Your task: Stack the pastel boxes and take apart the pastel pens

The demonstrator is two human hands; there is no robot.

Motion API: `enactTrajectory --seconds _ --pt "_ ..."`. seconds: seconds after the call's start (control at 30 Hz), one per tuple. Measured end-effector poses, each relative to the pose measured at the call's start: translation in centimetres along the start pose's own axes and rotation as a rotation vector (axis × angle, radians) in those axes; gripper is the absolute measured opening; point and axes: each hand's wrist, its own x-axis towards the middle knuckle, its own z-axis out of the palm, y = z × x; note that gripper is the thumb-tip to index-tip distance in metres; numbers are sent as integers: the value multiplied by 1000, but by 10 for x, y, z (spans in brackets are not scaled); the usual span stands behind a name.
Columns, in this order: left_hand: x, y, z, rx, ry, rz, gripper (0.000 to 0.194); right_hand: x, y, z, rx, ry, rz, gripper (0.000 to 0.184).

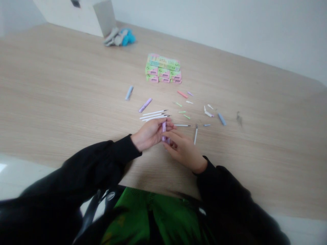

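A small purple pen-like tube stands lengthwise between my hands, near the table's front edge. My left hand has its fingers curled around it from the left. From the right, my right hand pinches its lower end, and the fingertips partly hide that end. Just beyond my left hand lie several thin white pen refills with dark tips. One more refill lies right of my fingers, and a shorter white one points toward me beside my right hand.
Stacked green and pink boxes stand farther back. Around lie a purple tube, blue tubes, a red piece, small green pieces and white pieces. Gloves rest by a white box.
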Motion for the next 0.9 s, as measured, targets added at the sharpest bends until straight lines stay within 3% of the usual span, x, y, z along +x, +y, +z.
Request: enactTrajectory --seconds 0.2,0.53,0.9 --pt "-2 2 2 22 -55 -29 36 0 -5 -12 -3 155 -76 16" --pt "-2 5 3 18 -1 20 35 -4 -3 -17 -72 85 -135 19" --pt "0 5 -2 59 -53 33 36 -5 -7 -28 -120 246 -134 23"
